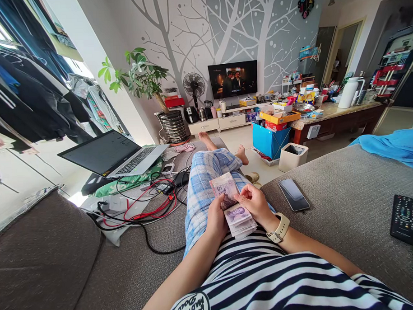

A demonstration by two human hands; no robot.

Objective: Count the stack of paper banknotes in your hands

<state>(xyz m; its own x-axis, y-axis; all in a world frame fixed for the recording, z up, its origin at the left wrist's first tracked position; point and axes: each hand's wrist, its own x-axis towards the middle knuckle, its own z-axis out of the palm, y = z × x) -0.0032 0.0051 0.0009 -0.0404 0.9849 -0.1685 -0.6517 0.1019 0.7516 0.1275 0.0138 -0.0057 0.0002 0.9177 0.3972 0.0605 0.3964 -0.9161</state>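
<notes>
A stack of purple banknotes (pixel 236 213) rests over my lap, above my blue plaid trousers. My left hand (pixel 216 217) is closed around the stack's left edge. My right hand (pixel 255 202), with a pale watch on its wrist, pinches the top note, which is folded up and away from the stack. Both hands sit above my striped shirt.
A dark phone (pixel 293 194) lies on the grey sofa to my right, with a black remote (pixel 404 218) farther right. An open laptop (pixel 115 153) and tangled cables (pixel 143 207) lie to the left. A blue box (pixel 270 141) and a beige bin (pixel 292 155) stand on the floor ahead.
</notes>
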